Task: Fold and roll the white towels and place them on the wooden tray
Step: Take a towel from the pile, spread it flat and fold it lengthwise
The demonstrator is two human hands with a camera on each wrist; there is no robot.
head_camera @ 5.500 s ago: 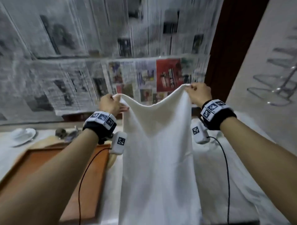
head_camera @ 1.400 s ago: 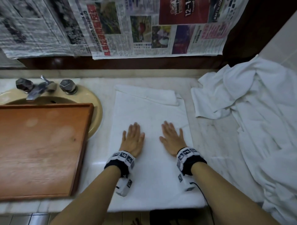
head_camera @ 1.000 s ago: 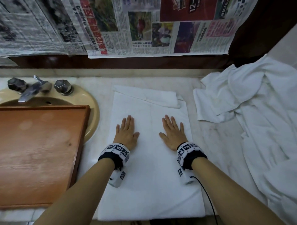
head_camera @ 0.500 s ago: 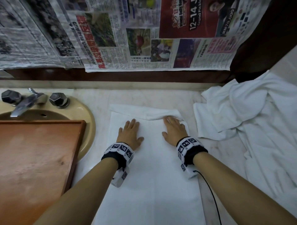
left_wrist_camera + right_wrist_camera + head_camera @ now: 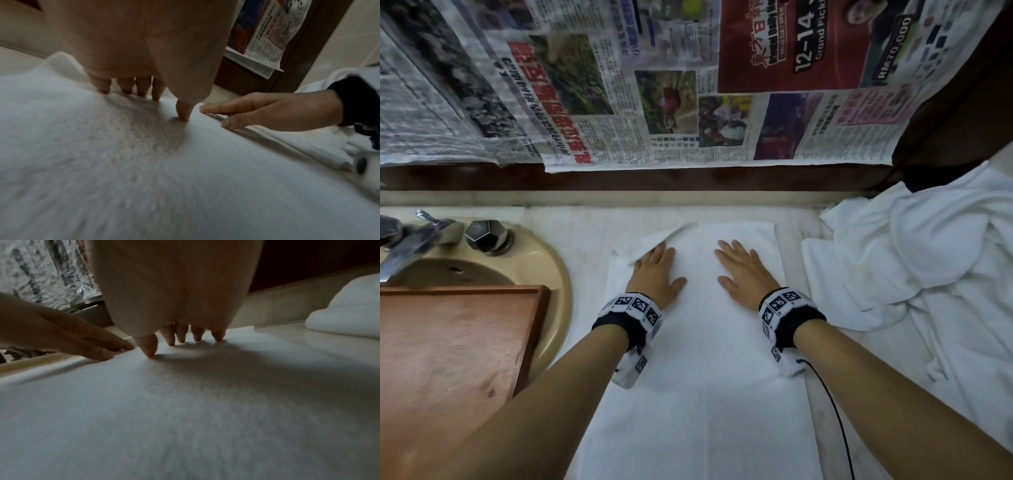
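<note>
Two hands lie flat on one white towel spread lengthwise on the pale counter, between the basin on the left and a heap of linen on the right. The left hand has straight fingers reaching under a loose flap at the towel's far left corner; the right hand is splayed, palm down, pressing the cloth. Neither grasps anything: from the wrist views, the fingertips only dent the nap.

The towel looks soft and thick, with a pile that gives under touch. I judge it light, limp and not slippery, likely to sag and lose its fold if lifted by one point. The far edge, already doubled over, seems the sensible place to take hold, with both hands at the corners, so the roll starts even and tight.

As for counting: one towel laid out, and one crumpled pile of white towels to the right, whose number I cannot tell because they are tangled. One wooden tray rests over the beige sink, with no towel on it yet. One tap with two faceted knobs sits behind it. Several newspaper sheets hang along the wall.
</note>
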